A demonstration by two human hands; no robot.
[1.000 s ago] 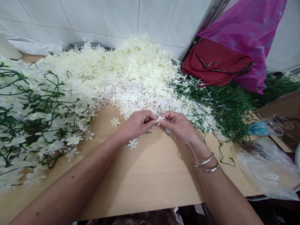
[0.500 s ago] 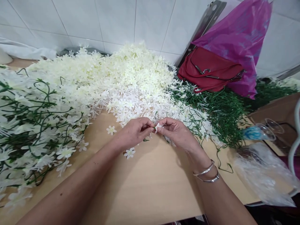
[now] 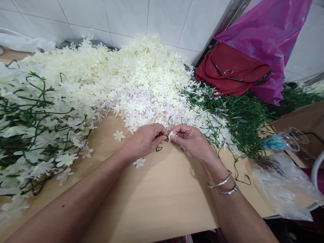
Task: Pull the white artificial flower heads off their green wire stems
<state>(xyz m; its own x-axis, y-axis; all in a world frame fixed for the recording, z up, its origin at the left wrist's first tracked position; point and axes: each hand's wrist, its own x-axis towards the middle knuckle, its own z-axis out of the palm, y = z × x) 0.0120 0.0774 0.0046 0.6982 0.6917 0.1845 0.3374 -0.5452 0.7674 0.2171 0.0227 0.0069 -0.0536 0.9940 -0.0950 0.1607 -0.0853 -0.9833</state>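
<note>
My left hand (image 3: 144, 141) and my right hand (image 3: 190, 141) meet fingertip to fingertip over the table (image 3: 162, 199). Between the right thumb and forefinger is a small white artificial flower (image 3: 172, 134). The left thumb and forefinger are pinched at the flower's side, on what looks like a green stem, mostly covered by the fingers. A thin green stem loop (image 3: 158, 148) shows just under the left fingertips. Loose white blossoms (image 3: 118, 135) lie left of my hands, one near the left wrist. Behind them spreads a large heap of white blossoms (image 3: 149, 74).
Flowers on green stems (image 3: 37, 135) pile up at the left. Bare green stems (image 3: 245, 118) lie at the right, below a red handbag (image 3: 233, 69) and a purple plastic bag (image 3: 275, 44). A blue-patterned cup (image 3: 275, 142) and a clear plastic bag (image 3: 286, 185) sit at the right edge.
Both hands stay pinched together in nearly the same place. The camera view has shifted slightly, and a green stem loop shows more below the left fingers.
</note>
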